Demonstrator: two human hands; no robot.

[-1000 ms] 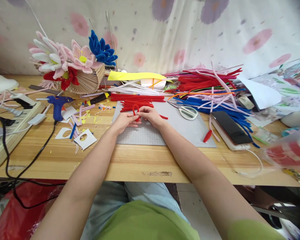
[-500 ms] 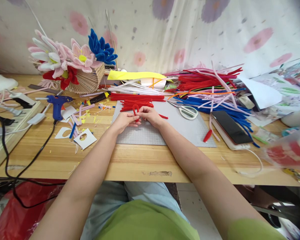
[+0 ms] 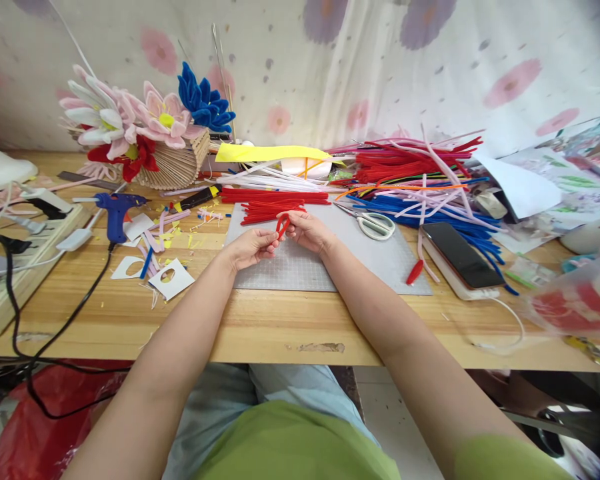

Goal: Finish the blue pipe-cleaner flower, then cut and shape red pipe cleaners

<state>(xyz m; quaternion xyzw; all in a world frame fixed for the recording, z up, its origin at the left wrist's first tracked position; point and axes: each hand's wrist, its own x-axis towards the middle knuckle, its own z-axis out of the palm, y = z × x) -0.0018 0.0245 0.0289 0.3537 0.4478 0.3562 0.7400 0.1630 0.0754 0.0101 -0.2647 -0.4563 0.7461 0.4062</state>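
Note:
Between my hands is a red pipe cleaner [image 3: 282, 227] bent into a narrow loop. My left hand [image 3: 255, 248] pinches its lower end between thumb and fingers. At the upper right side of the loop, my right hand [image 3: 306, 230] grips it with the fingertips. Both hands are just above the grey cutting mat [image 3: 300, 270]. Right behind them lies a bundle of short red pipe cleaners [image 3: 267, 211], with longer red pipe cleaners [image 3: 275, 195] across the mat's back edge. Fingers cover parts of the loop.
Scissors [image 3: 375, 225] lie on the mat's right side, near a phone [image 3: 463, 255] on a white block. A blue glue gun [image 3: 116, 215] stands left among scraps and cables. Fuzzy flowers [image 3: 163, 119] and piles of coloured pipe cleaners [image 3: 410, 163] line the back.
The red loop has tilted and shifted slightly right. My right hand has turned and moved a little right, and no red end sticks out beneath its wrist now.

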